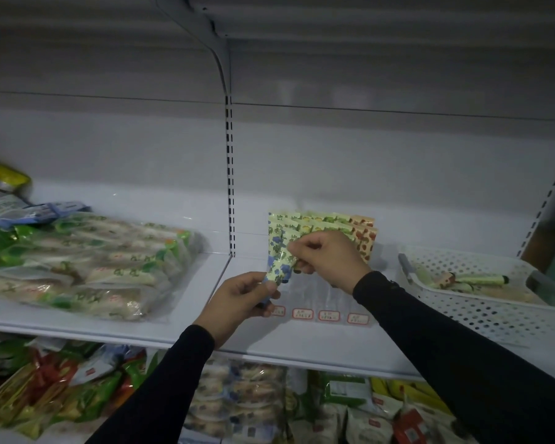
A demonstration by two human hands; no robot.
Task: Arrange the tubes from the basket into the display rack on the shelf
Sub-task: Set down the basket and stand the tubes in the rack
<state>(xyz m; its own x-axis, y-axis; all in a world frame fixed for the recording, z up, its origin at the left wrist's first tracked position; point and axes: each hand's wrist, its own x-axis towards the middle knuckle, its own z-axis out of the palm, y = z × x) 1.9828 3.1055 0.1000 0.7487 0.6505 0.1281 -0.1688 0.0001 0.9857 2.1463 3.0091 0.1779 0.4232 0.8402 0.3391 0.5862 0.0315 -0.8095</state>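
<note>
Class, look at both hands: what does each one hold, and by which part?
Left hand grips a blue-flowered tube at its lower cap end. Right hand pinches another tube near its lower end.

Two hands [237, 296] — one basket [481, 302], four price labels [302, 313]

A shop aisle, white metal shelving [302, 350], packaged snacks [87, 264] stacked, price labels [302, 313] on display rack
</note>
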